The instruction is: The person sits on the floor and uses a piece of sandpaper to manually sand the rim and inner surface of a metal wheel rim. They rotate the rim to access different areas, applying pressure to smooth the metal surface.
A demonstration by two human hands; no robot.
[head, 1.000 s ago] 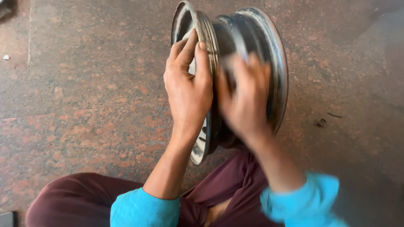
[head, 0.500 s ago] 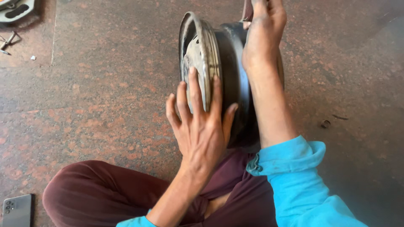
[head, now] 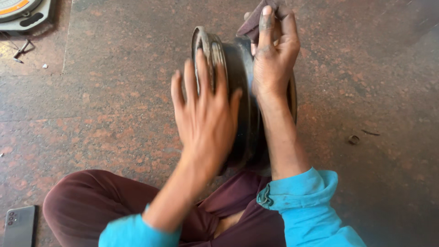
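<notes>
A dark metal wheel rim (head: 238, 82) stands on edge on the stone floor between my knees. My left hand (head: 206, 114) lies flat against its near side, fingers spread, blurred by motion. My right hand (head: 272, 50) rests over the top of the rim and presses a small dark piece of abrasive cloth (head: 254, 23) against the barrel, with fingers curled on it. The far side of the rim is hidden behind my right forearm.
A phone (head: 19, 226) lies on the floor by my left knee. A weighing scale (head: 25, 13) sits at the top left, with small metal bits (head: 20, 48) beside it. A small round object (head: 353, 139) lies right of the rim.
My right hand went from the rim's side up over its top with the cloth. My left hand slid lower on the near face. The view shifted, bringing the phone and scale into sight.
</notes>
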